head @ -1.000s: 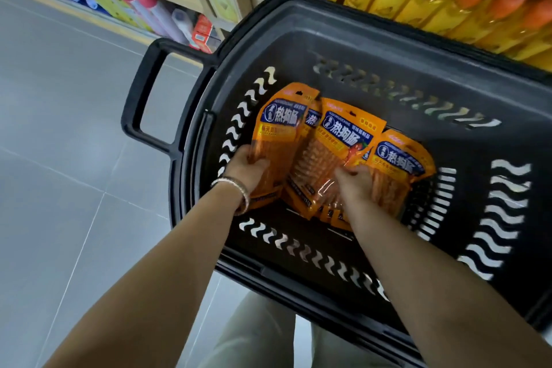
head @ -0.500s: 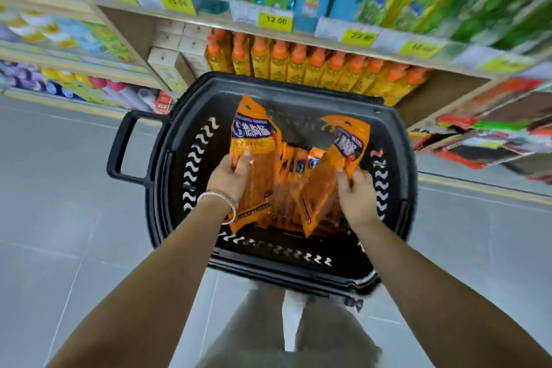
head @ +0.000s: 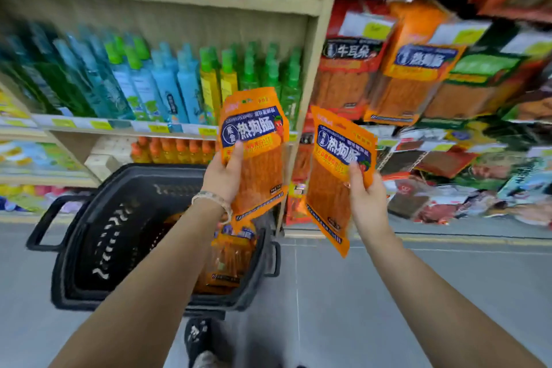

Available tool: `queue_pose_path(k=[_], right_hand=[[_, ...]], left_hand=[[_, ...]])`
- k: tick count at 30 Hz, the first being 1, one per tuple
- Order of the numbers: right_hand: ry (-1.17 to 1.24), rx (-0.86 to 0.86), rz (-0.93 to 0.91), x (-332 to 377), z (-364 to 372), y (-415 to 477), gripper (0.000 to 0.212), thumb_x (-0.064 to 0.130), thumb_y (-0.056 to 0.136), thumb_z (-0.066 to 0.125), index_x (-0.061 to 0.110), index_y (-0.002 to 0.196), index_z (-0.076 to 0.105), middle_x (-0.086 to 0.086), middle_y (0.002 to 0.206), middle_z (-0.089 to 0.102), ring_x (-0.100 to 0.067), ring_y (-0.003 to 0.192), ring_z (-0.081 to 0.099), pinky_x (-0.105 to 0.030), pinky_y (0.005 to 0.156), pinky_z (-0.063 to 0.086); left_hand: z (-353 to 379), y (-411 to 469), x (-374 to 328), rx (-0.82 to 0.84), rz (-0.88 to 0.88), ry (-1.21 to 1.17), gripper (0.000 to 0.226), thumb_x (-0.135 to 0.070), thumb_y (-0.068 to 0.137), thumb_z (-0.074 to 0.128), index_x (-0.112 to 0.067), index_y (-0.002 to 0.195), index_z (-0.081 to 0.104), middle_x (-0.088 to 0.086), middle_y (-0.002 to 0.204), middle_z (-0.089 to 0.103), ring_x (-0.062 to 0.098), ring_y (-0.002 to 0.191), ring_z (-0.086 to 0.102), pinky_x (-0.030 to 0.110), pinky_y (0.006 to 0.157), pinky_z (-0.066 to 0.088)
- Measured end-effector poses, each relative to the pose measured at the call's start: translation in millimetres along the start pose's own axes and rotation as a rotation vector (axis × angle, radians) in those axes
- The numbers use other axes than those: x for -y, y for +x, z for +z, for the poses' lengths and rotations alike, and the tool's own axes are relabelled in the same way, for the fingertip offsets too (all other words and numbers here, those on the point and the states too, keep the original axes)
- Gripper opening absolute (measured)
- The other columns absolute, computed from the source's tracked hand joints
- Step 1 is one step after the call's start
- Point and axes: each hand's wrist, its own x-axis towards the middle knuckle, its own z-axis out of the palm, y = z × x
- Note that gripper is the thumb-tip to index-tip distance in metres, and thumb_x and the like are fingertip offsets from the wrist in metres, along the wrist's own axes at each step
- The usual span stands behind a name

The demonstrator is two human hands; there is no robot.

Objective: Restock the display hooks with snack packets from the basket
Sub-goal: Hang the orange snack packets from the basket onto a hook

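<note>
The left hand point(head: 222, 178) clamps one orange snack packet point(head: 258, 155) at its left edge, thumb on the front; the right hand point(head: 366, 203) clamps a second packet point(head: 333, 179) at its right edge. Spare packets point(head: 230, 258) lie at the basket's point(head: 71, 251) right end.

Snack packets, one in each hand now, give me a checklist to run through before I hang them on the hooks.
1. Left hand grips the left packet: ok.
2. Right hand grips the right packet: ok.
3. Labels face you: ok, though the right packet is tilted.
4. Matching hanging packets found, upper right: ok.
5. Free room on the hook: cannot tell, it is hidden and the view is blurred.
6. More stock in the basket: ok, orange packets lie inside.
</note>
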Motion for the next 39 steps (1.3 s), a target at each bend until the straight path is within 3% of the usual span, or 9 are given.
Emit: queue_pose_path(k=[2, 5, 11, 16, 22, 25, 29, 34, 39], right_hand=[[-0.067, -0.037, -0.090, 15.8, -38.8, 19.1, 0.018, 0.041, 0.098, 0.044, 0.029, 0.095, 0.057, 0.023, 0.084, 0.057, 0.009, 0.080, 0.050, -0.010, 0.071, 0.034], [-0.168, -0.100, -0.208, 37.6, -87.4, 48.7, 0.031, 0.038, 0.099, 0.042, 0.015, 0.080, 0.051, 0.001, 0.075, 0.053, -0.015, 0.075, 0.047, -0.027, 0.063, 0.026], [-0.048, -0.172, -0.379, 89.3, -140.2, 108.9, 0.021, 0.033, 0.100, 0.043, 0.016, 0.099, 0.056, 0.007, 0.085, 0.059, 0.001, 0.072, 0.050, -0.027, 0.067, 0.035], [0.109, -0.266, -0.356, 137.0, -159.5, 172.9, 0.020, 0.030, 0.096, 0.049, 0.014, 0.088, 0.058, 0.006, 0.079, 0.059, 0.005, 0.062, 0.050, -0.023, 0.061, 0.037], [0.313, -0.289, -0.206, 191.7, -171.3, 255.7, 0.032, 0.049, 0.091, 0.052, 0.022, 0.100, 0.065, 0.018, 0.093, 0.066, 0.002, 0.083, 0.060, -0.020, 0.072, 0.045], [0.395, -0.254, -0.207, 210.4, -176.1, 295.3, 0.026, 0.045, 0.090, 0.055, 0.020, 0.093, 0.063, 0.009, 0.093, 0.069, -0.010, 0.085, 0.065, -0.028, 0.074, 0.051], [0.387, -0.216, -0.135, 231.9, -179.1, 327.9, 0.063, 0.054, 0.086, 0.054, 0.015, 0.135, 0.048, -0.005, 0.134, 0.054, -0.027, 0.121, 0.053, -0.049, 0.103, 0.042], [0.421, -0.173, -0.169, 244.1, -177.4, 360.5, 0.024, 0.046, 0.089, 0.054, 0.023, 0.086, 0.060, -0.006, 0.098, 0.067, -0.026, 0.093, 0.063, -0.041, 0.086, 0.049], [0.533, -0.069, -0.095, 244.2, -173.5, 391.7, 0.023, 0.041, 0.091, 0.055, 0.019, 0.098, 0.058, -0.003, 0.095, 0.066, -0.022, 0.089, 0.062, -0.037, 0.078, 0.049]], left_hand=[[26.7, -8.2, -36.6, -0.006, 0.077, 0.024, 0.067, -0.059, 0.091, 0.037, -0.013, 0.140, 0.041, 0.008, 0.140, 0.047, 0.025, 0.129, 0.041, 0.030, 0.098, 0.030], [59.0, -13.9, -85.8, 0.017, 0.190, 0.034, 0.057, -0.056, 0.093, 0.038, -0.013, 0.127, 0.054, 0.000, 0.114, 0.056, 0.015, 0.107, 0.049, 0.024, 0.084, 0.032], [97.9, -4.8, -168.6, 0.013, 0.434, -0.120, 0.024, -0.032, 0.097, 0.048, -0.019, 0.113, 0.059, -0.004, 0.102, 0.061, 0.012, 0.094, 0.055, 0.017, 0.072, 0.036], [116.4, 25.4, -229.5, -0.024, 0.530, -0.203, 0.014, -0.027, 0.095, 0.050, -0.033, 0.107, 0.055, -0.018, 0.092, 0.061, -0.004, 0.078, 0.055, 0.011, 0.066, 0.041], [143.4, 66.7, -291.8, -0.125, 0.579, -0.276, 0.007, -0.035, 0.091, 0.054, -0.029, 0.094, 0.057, -0.022, 0.078, 0.058, -0.010, 0.068, 0.053, 0.005, 0.052, 0.037], [155.8, 85.2, -318.0, -0.139, 0.643, -0.315, 0.009, -0.034, 0.091, 0.056, -0.025, 0.091, 0.058, -0.020, 0.075, 0.058, -0.012, 0.063, 0.054, 0.002, 0.050, 0.037], [166.5, 103.7, -341.5, -0.115, 0.648, -0.292, 0.015, -0.042, 0.090, 0.054, -0.027, 0.089, 0.058, -0.011, 0.081, 0.064, 0.008, 0.076, 0.061, 0.024, 0.066, 0.048], [180.5, 114.1, -359.4, -0.081, 0.672, -0.313, 0.017, -0.042, 0.090, 0.054, -0.032, 0.078, 0.058, -0.017, 0.078, 0.064, 0.000, 0.073, 0.064, 0.020, 0.060, 0.048], [198.4, 123.5, -365.9, -0.031, 0.664, -0.331, 0.017, -0.040, 0.089, 0.056, -0.030, 0.078, 0.061, -0.010, 0.073, 0.071, 0.013, 0.072, 0.068, 0.035, 0.071, 0.054]])
